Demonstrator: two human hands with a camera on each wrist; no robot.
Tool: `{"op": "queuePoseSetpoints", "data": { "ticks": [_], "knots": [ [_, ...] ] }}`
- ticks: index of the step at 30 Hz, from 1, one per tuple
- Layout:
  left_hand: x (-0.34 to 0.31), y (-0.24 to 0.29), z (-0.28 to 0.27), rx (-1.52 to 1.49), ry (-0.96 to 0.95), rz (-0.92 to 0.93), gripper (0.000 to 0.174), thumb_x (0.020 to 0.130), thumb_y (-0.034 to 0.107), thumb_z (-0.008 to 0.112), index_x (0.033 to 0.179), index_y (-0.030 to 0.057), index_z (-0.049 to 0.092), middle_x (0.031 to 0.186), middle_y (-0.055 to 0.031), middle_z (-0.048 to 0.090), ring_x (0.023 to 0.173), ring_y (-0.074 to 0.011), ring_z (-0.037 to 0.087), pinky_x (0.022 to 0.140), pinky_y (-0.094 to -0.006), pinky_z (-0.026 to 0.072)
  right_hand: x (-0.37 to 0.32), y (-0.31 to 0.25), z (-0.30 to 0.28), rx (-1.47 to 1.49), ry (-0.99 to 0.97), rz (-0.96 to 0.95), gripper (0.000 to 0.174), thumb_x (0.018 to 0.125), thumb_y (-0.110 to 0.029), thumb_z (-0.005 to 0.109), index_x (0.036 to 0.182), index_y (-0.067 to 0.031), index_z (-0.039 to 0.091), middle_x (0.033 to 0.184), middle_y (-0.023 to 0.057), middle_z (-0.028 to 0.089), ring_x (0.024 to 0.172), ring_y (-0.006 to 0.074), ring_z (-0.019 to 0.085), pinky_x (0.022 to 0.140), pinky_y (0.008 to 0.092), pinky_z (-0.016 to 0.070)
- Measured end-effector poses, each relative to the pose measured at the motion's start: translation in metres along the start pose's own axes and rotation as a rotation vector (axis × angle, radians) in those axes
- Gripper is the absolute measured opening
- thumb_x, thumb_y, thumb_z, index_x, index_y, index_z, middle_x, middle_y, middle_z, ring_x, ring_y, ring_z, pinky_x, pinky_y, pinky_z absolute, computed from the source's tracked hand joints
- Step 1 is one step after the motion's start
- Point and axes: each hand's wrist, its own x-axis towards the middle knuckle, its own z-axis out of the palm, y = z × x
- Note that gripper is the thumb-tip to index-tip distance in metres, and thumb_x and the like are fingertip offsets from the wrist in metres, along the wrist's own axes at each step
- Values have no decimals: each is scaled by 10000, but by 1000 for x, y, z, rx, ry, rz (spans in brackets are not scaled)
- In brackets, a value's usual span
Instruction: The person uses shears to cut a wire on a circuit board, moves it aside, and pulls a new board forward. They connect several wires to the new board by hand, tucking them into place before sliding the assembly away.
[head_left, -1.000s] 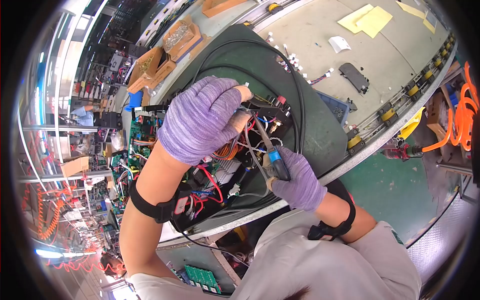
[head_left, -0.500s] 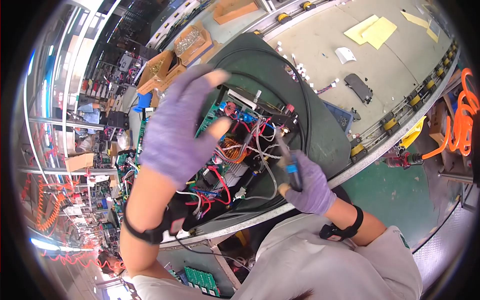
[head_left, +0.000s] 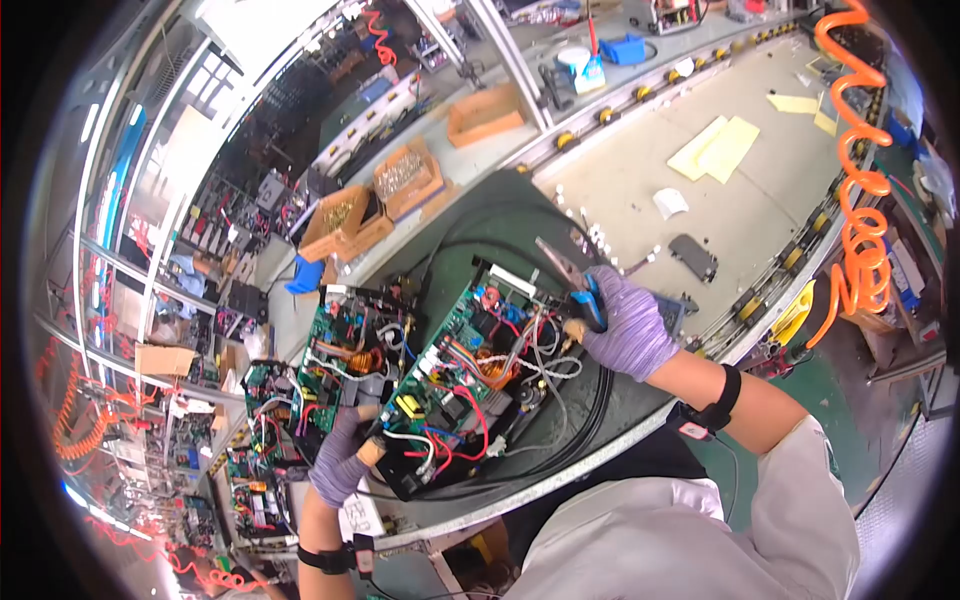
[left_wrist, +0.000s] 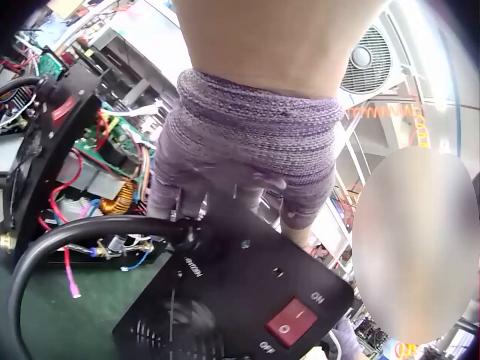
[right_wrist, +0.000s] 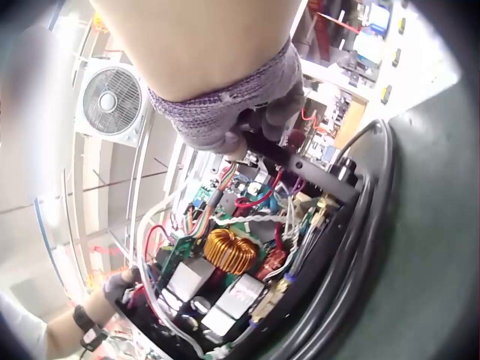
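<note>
An opened electronic unit (head_left: 470, 370) with a green circuit board, a copper-wound coil (right_wrist: 229, 250) and loose coloured wires lies on the dark mat. My left hand (head_left: 345, 460), in a purple fingertipless glove, grips its near left end. There, the left wrist view shows a black end panel (left_wrist: 225, 292) with a red rocker switch (left_wrist: 291, 322); the panel hides the fingertips. My right hand (head_left: 625, 325), gloved alike, holds pliers (head_left: 562, 265) with blue-and-black handles over the unit's far right end. Their metal jaws point up and left in the head view, away from the wires.
Thick black cable (right_wrist: 360, 247) loops around the unit on the mat (head_left: 500, 215). More opened units (head_left: 345, 345) stand to the left. Cardboard boxes of small metal parts (head_left: 408, 180) sit behind. A roller track (head_left: 780, 265) edges the bench at right, where an orange coiled hose (head_left: 860, 220) hangs.
My left hand has left the wires at the far end, swung back and taken hold of the near left end. The right hand has drawn the pliers away from the wires. The head view has shifted.
</note>
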Motion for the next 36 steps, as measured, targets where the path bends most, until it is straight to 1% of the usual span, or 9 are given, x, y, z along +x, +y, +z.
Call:
{"op": "queuePoseSetpoints", "data": {
  "ticks": [7,10,18,19,21,23,25,29,36],
  "knots": [
    [-9,-15,23,115,208,137,564,715,258,712,1193,6,550,995,-76,620,910,-166,565,850,-300,465,29,-8,-10,-206,-162,-16,493,722,-225,768,1123,-59,534,1027,200,620,952,384,630,825,437,522],
    [-34,-11,71,-53,362,161,438,866,233,704,1208,26,524,1017,-89,602,885,-182,541,832,-310,467,56,-6,-12,-181,-208,-57,484,731,-234,769,1104,-42,526,981,219,627,939,405,625,814,454,512],
    [-52,76,98,230,114,-9,532,897,311,688,1302,26,495,1094,-124,618,985,-229,591,875,-330,480,95,11,12,-97,-238,-4,520,749,-278,756,1137,-23,521,1040,255,624,1011,429,599,870,465,484],
    [-49,95,84,499,164,218,541,897,278,690,1324,16,483,1113,-112,603,996,-194,577,877,-320,481,92,8,6,-86,-272,52,535,742,-286,752,1145,-21,521,1043,257,625,1009,431,603,871,465,487],
    [-41,143,57,260,110,26,506,917,217,664,1330,-1,469,1130,-92,602,991,-182,580,867,-318,478,77,2,-12,-119,-292,157,590,745,-304,752,1203,-19,514,1030,261,627,1002,427,610,866,464,489],
    [-20,169,52,-126,160,215,380,905,208,666,1229,30,576,1059,-88,635,942,-227,597,835,-368,491,54,-4,-29,-84,-288,271,625,749,-298,762,1249,-24,506,1015,237,638,969,383,632,854,444,497],
    [22,200,50,-74,97,14,405,801,249,681,1096,-12,589,824,-38,603,776,-107,558,706,-234,451,39,-1,-42,71,-303,392,651,748,-293,780,1276,-38,498,1008,188,633,922,314,633,808,410,506],
    [113,162,92,120,-54,-8,255,909,223,657,1053,12,654,838,-13,633,778,-69,568,657,-250,487,-4,41,-37,714,-335,514,629,749,-233,812,1271,-70,503,979,47,569,792,128,550,653,299,493],
    [185,130,133,269,-126,-136,497,811,413,750,1031,-28,682,800,-100,679,690,-160,639,668,-310,535,-22,25,-48,893,-472,723,472,794,-173,779,1184,-66,536,853,17,601,716,103,574,592,250,482]
  ]
}}
